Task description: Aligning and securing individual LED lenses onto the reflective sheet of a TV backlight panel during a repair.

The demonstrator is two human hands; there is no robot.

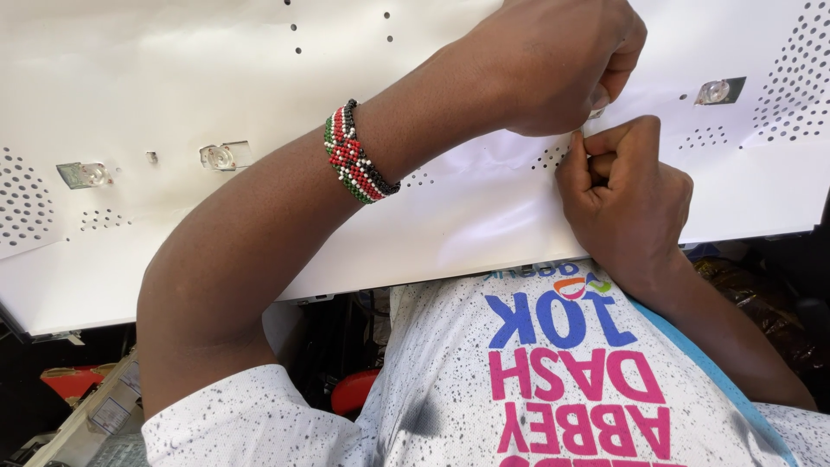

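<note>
What is pinched between the two hands is hidden by the fingers and cannot be made out. The left hand (553,65) is curled, fingertips pressed together at a small spot on the white sheet (173,78); the right hand (627,195) is clenched just below it, thumb against the same spot. The sheet's near edge runs across the chest (its far corners are cut off). Clear lenses (218,156) sit well left, another (714,91) right. A beaded bracelet (354,154) is worn.
</note>
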